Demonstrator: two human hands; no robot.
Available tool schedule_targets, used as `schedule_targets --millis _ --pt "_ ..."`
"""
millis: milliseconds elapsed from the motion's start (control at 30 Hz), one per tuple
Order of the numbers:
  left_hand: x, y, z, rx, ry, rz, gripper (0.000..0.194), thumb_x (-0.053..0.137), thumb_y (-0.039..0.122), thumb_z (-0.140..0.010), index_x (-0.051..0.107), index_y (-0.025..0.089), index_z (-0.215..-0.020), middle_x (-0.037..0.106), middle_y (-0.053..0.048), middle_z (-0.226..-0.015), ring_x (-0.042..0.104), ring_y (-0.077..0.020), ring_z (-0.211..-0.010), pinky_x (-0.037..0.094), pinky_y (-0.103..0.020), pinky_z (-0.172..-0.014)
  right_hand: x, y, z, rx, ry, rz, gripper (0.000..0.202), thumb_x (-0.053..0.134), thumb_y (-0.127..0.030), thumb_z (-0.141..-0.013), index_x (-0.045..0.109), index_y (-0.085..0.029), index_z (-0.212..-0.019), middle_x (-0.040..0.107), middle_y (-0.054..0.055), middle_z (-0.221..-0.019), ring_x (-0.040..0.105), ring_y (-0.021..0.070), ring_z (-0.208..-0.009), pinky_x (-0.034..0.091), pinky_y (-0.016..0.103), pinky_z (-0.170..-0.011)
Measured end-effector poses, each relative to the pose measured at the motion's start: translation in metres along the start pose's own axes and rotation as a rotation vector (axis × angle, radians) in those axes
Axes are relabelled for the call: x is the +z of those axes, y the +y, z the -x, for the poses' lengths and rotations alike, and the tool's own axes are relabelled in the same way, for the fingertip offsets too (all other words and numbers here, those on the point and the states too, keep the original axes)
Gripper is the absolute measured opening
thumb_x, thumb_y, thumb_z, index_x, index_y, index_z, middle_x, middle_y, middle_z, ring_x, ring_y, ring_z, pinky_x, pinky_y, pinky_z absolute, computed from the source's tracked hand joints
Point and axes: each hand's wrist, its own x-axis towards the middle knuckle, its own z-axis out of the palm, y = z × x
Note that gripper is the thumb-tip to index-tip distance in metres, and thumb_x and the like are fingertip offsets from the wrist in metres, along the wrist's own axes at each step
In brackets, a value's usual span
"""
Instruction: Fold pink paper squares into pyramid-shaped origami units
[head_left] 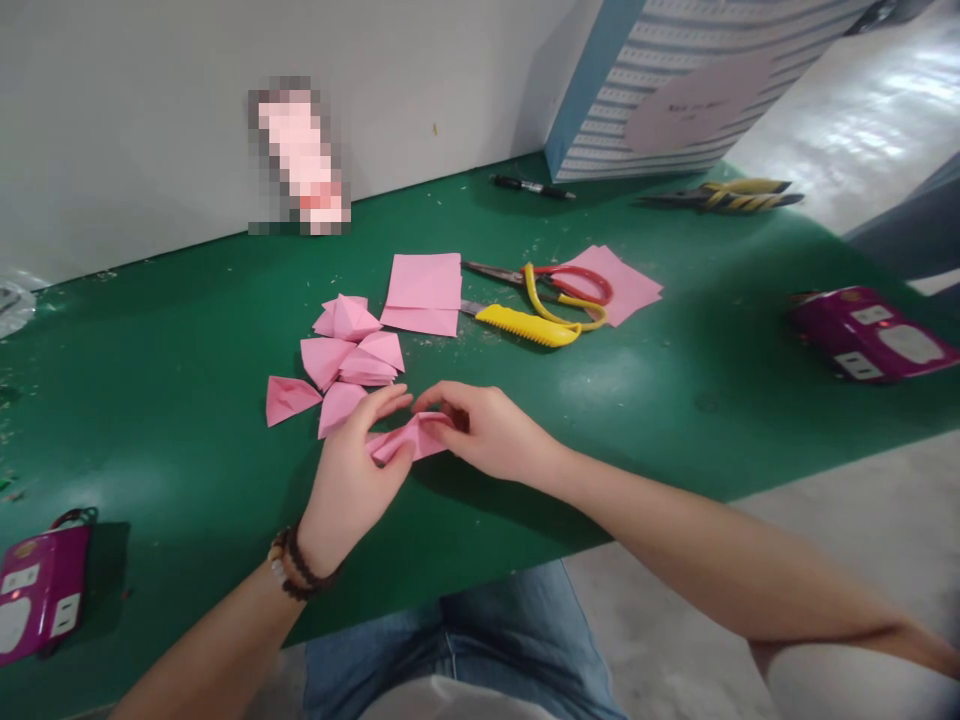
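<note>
Between my two hands is a partly folded piece of pink paper (415, 437), just above the green table. My left hand (358, 470) has its thumb on the near side of the paper and its fingers behind the left end. My right hand (480, 428) pinches the right end between thumb and fingers. Just beyond my left hand lies a group of folded pink paper pieces (352, 362), some overlapping. One folded piece (291, 400) sits at the group's left. Flat pink square sheets (424, 285) are stacked farther back.
Scissors (536, 285) with red and yellow handles rest partly over more pink sheets (622, 285), beside a yellow-handled cutter (529, 325). A pen (532, 188), pliers (750, 195) and a striped bag (675, 100) are at the back. Purple boxes (874, 333) stand at both sides.
</note>
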Motion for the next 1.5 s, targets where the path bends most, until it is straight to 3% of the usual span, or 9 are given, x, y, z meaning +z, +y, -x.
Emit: schedule_targets --millis 200,300,400,533,767,1033,1167,1300,1500 --pt "-0.004 -0.001 0.001 0.091 -0.180 -0.097 0.067 0.054 0.007 -0.080 0.038 0.023 -0.144 0.051 -0.008 -0.145 0.050 -0.0226 -0.133 0.043 -0.041 -0.112 -0.004 -0.003 0.000 -0.194 -0.090 0.029 0.026 0.063 -0.016 -0.081 0.068 -0.019 -0.106 0.071 0.004 -0.096 0.063 0.0151 -0.083 0.048 0.026 -0.072" --pt "-0.006 0.002 0.003 0.142 -0.243 -0.142 0.077 0.054 0.005 -0.079 0.031 0.027 -0.149 0.042 -0.006 -0.152 0.043 -0.0236 -0.139 0.042 -0.039 -0.113 -0.003 -0.004 0.000 -0.193 -0.144 0.066 0.019 0.059 -0.008 -0.079 0.072 -0.019 -0.088 0.070 0.001 -0.082 0.061 0.0132 -0.074 0.045 0.024 -0.068" --pt "-0.007 0.005 0.002 0.112 -0.177 -0.096 0.075 0.058 0.009 -0.078 0.035 0.028 -0.147 0.044 -0.007 -0.151 0.047 -0.0269 -0.136 0.052 -0.037 -0.103 -0.002 -0.003 0.000 -0.077 -0.123 0.037 0.015 0.059 -0.012 -0.079 0.071 -0.018 -0.086 0.061 -0.004 -0.064 0.051 0.0092 -0.055 0.039 0.022 -0.056" --pt "-0.007 0.008 0.001 -0.042 -0.004 0.081 0.067 0.063 0.015 -0.078 0.043 0.026 -0.141 0.051 -0.011 -0.144 0.071 -0.0215 -0.098 0.064 -0.027 -0.072 0.001 -0.002 -0.001 0.040 -0.103 -0.055 0.017 0.059 -0.017 -0.079 0.069 -0.017 -0.093 0.054 -0.006 -0.060 0.044 0.0085 -0.052 0.035 0.021 -0.050" --pt "0.001 0.002 0.001 -0.130 0.147 0.343 0.040 0.073 0.021 -0.071 0.056 0.019 -0.107 0.065 -0.008 -0.115 0.070 -0.0200 -0.099 0.062 -0.028 -0.081 0.006 -0.001 -0.001 0.042 0.085 -0.141 0.010 0.059 -0.023 -0.081 0.060 -0.019 -0.090 0.063 -0.003 -0.077 0.055 0.0109 -0.062 0.044 0.024 -0.059" --pt "0.001 0.000 -0.001 -0.191 0.139 0.322 0.037 0.072 0.020 -0.073 0.061 0.020 -0.109 0.073 -0.002 -0.087 0.074 -0.0169 -0.082 0.063 -0.028 -0.077 0.008 0.001 0.002 -0.070 0.135 -0.143 0.007 0.059 -0.027 -0.086 0.057 -0.021 -0.082 0.062 -0.001 -0.075 0.056 0.0119 -0.067 0.046 0.024 -0.061" --pt "-0.001 0.002 0.000 -0.192 0.125 0.305 0.042 0.071 0.019 -0.076 0.063 0.021 -0.117 0.076 -0.003 -0.090 0.074 -0.0180 -0.087 0.063 -0.027 -0.078 0.008 0.002 0.001 -0.037 0.148 -0.142 0.013 0.062 -0.027 -0.084 0.054 -0.021 -0.075 0.057 -0.004 -0.067 0.051 0.0102 -0.059 0.042 0.024 -0.057" --pt "-0.003 0.001 -0.002 -0.218 0.109 0.305 0.044 0.072 0.018 -0.075 0.065 0.020 -0.119 0.077 -0.003 -0.092 0.074 -0.0182 -0.087 0.064 -0.026 -0.077 0.007 0.002 -0.001 -0.022 0.123 -0.192 0.010 0.063 -0.028 -0.083 0.061 -0.020 -0.088 0.061 -0.002 -0.074 0.052 0.0109 -0.063 0.043 0.024 -0.059" --pt "-0.004 -0.001 -0.004 -0.231 0.060 0.317 0.040 0.071 0.019 -0.077 0.068 0.020 -0.116 0.076 -0.005 -0.102 0.074 -0.0201 -0.092 0.064 -0.027 -0.078 0.004 0.005 -0.005 0.066 0.053 -0.225 0.015 0.064 -0.032 -0.080 0.060 -0.019 -0.073 0.060 -0.003 -0.067 0.052 0.0114 -0.061 0.042 0.024 -0.056"
